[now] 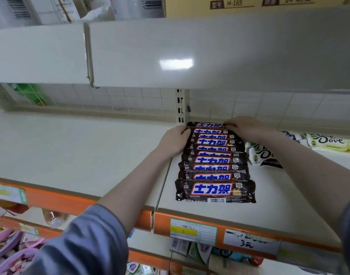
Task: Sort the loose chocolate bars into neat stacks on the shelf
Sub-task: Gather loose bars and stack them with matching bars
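- Starting at the far left, the cream-coloured metal shelf [71, 147] with its orange front strip lies bare up to the seam beside the bars; a bar nudged leftward would slide over that seam and break the line.
- Pressing against the left ends of the rear bars, the left hand [175, 140] has its thumb curled onto the wrapper edge and its palm along the side. It looks to be squaring the row, not lifting; too hard a push here would skew the back bars against the front ones.
- Running from the shelf's back wall toward its front edge, the overlapping row of dark brown chocolate bars with blue-and-white labels [214, 161] lies shingled, each bar resting partly on the next. The glossy wrappers probably slip easily, so an uneven squeeze could fan them out.
- The front bar [215, 191] sits nearest the orange lip, apart from both hands, and would likely be the first pushed off if the row shifts forward.
- At the rear right, the right hand [243, 126] pinches the right end of the backmost bar.
- Further right, the pale Dove packets [328, 143] lie loose near the row; the right forearm passes over them and could drag one.
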Tool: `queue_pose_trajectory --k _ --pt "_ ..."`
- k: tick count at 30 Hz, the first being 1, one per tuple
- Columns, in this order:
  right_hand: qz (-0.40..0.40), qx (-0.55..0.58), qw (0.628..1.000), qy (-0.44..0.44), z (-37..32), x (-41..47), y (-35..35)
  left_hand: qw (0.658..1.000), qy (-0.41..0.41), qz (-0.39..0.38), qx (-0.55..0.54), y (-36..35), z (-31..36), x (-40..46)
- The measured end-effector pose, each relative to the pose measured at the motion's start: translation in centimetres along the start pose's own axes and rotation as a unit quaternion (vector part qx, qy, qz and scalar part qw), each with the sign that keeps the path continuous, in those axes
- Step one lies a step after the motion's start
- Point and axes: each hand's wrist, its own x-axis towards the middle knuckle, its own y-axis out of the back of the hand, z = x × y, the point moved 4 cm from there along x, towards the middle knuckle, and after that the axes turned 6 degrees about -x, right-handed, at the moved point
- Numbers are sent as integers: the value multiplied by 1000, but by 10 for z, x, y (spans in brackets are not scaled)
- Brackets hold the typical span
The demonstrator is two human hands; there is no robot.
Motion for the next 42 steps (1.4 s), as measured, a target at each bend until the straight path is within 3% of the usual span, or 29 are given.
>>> queue_pose_trajectory --k 6,13,24,34,39,42 --pt "39 50 997 -38 3 11 1 998 11 23 -57 -2 -3 1" --pt "58 125 990 14 5 7 11 988 9 45 -148 -3 -9 0" --pt "6 252 967 46 12 1 18 968 25 113 -224 5 -14 11" --pt "-1 221 973 67 8 -3 18 988 15 79 -133 10 -6 18" --pt "-1 236 970 65 11 -8 20 978 -8 126 -165 8 -15 14" --pt "3 216 975 60 10 -8 18 982 -24 161 -98 7 -13 15"
